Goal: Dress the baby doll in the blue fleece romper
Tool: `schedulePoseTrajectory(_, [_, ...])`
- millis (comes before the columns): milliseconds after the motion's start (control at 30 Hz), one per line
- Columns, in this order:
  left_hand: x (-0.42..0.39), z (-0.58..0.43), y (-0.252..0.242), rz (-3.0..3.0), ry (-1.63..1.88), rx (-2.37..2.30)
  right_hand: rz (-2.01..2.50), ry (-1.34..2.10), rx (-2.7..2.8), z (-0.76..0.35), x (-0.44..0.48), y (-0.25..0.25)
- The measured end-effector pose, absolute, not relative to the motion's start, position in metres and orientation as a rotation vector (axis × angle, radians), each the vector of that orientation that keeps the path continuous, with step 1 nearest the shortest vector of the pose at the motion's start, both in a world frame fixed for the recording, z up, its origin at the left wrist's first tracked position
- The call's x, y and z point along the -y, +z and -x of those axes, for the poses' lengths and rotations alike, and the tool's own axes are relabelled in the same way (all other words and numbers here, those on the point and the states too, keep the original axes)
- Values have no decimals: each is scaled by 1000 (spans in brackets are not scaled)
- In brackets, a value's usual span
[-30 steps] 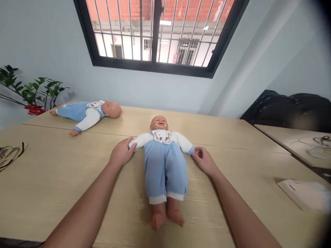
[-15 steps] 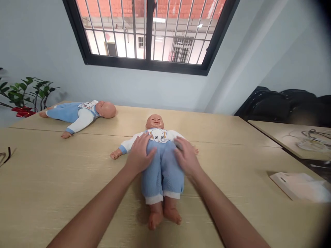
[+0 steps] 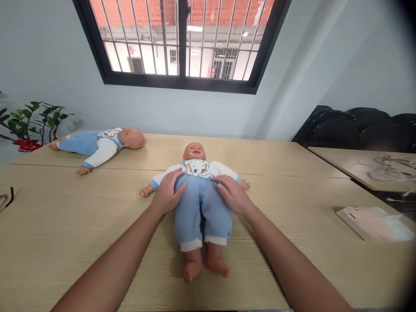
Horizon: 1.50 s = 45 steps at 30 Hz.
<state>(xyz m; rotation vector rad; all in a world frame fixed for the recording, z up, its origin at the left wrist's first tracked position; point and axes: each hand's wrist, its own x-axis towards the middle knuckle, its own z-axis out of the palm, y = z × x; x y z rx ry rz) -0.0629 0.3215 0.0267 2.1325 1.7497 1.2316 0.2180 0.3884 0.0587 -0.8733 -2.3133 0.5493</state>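
Observation:
A baby doll [image 3: 203, 195] in blue trousers and a white top with an elephant bib [image 3: 198, 169] lies on its back on the wooden table [image 3: 113, 208], feet toward me. At the left side of its waist rests my left hand [image 3: 169, 191], fingers stretched out on the blue cloth. My right hand [image 3: 232, 193] lies against the other side of the waist, its fingers extended near the bib's lower edge. The doll's arms are spread out to both sides. Neither hand is wrapped around anything.
A second, similar doll [image 3: 104, 143] lies at the back left, beside a potted plant [image 3: 35, 121]. Glasses [image 3: 9, 198] show at the left edge. A white box [image 3: 373, 223] sits to the right. Cables [image 3: 393, 169] lie on another table near black chairs [image 3: 354, 125].
My right hand has shifted slightly left and down along the doll's waist, uncovering its arm. The left hand has moved slightly left. The camera view has shifted a little.

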Motion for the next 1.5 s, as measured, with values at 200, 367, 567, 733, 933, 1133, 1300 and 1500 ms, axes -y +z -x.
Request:
schedulePoseTrajectory(200, [-387,66,59,-2177,762,-2009,997,478,2431,-170,-457,71])
schedulePoseTrajectory(367, [-401,99,46,-2184,459,-2034,1246,454,2553,-186,-485,57])
schedulePoseTrajectory(567, [-392,127,41,-2226,390,-2167,1574,283,2460,-229,-498,46])
schedulePoseTrajectory(733, [-371,88,60,-2375,746,-2024,1273,226,2390,-207,-455,66])
schedulePoseTrajectory(933, [-285,25,42,-2258,811,-1810,798,467,2525,-187,-349,50])
schedulePoseTrajectory(1133, [-213,38,36,-2182,605,-1643,778,577,2617,-234,-305,39])
schedulePoseTrajectory(1300, [-170,29,39,-2008,671,-1631,729,542,2632,-242,-267,47])
schedulePoseTrajectory(1500, [-137,17,34,-1803,677,-1538,528,858,2410,-251,-239,35])
